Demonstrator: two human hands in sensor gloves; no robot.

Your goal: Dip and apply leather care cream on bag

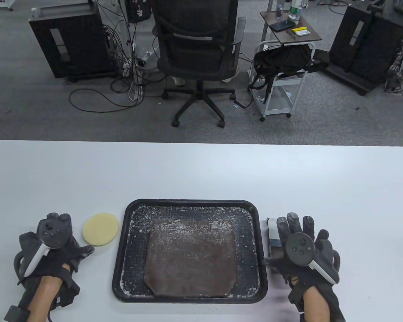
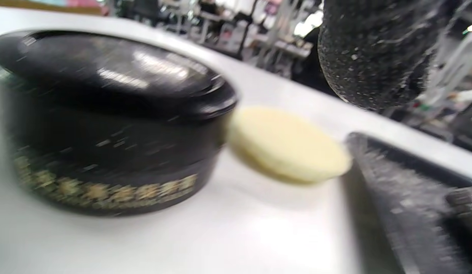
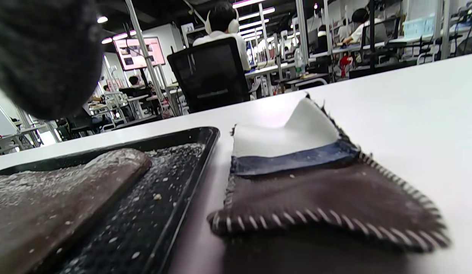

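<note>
Left wrist view catches something the table view misses: a black lidded cream jar point(image 2: 106, 125) with a gold pattern band, sitting on the white surface point(image 1: 201, 171) right under the left hand point(image 1: 53, 245) (the overhead shot just shows glove and tracker there). I can't tell if that hand is gripping the jar or only hovering over it. Just right of it lies the round yellow sponge point(image 1: 100, 229), beside the black tray point(image 1: 190, 297). The brown leather bag point(image 1: 191, 258) lies flat in the tray, speckled with white bits. Right wrist view shows a folded brown cloth point(image 3: 327, 198) with white stitching, mostly hidden from above. The right hand point(image 1: 297, 245) rests over it, fingers straight and relaxed, not gripping.
</note>
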